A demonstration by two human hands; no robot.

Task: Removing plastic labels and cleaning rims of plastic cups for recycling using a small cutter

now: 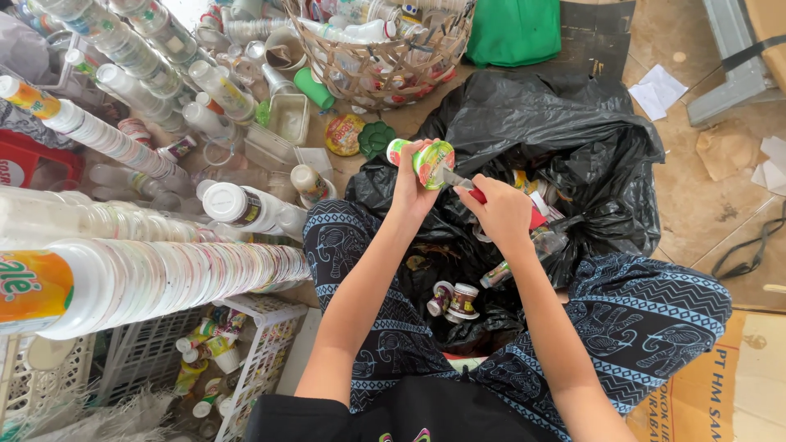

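- The left hand (407,190) is clamping a small plastic cup (424,161) above the black bag (573,139).
- The right hand (501,211) is gripping a red-handled knife (463,185), its blade meeting the cup's lid (apparently cutting the seal).
- Next likely calls for steady slicing around the rim.

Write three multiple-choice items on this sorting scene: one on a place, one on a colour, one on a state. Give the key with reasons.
1. Where is the black bag?
A. Between the person's knees
B. Inside the woven basket
C. On the white crate

2. What colour is the handle of the knife in the right hand?
A. Blue
B. Red
C. Yellow

3. How is the small cup held?
A. Lying loose on the floor
B. Gripped in the left hand
C. Stacked in a long column

Key: 1 A, the bag lies open on the floor between the patterned trouser legs. 2 B, red shows past the fingers. 3 B, the left hand's fingers wrap it while the blade meets its rim.
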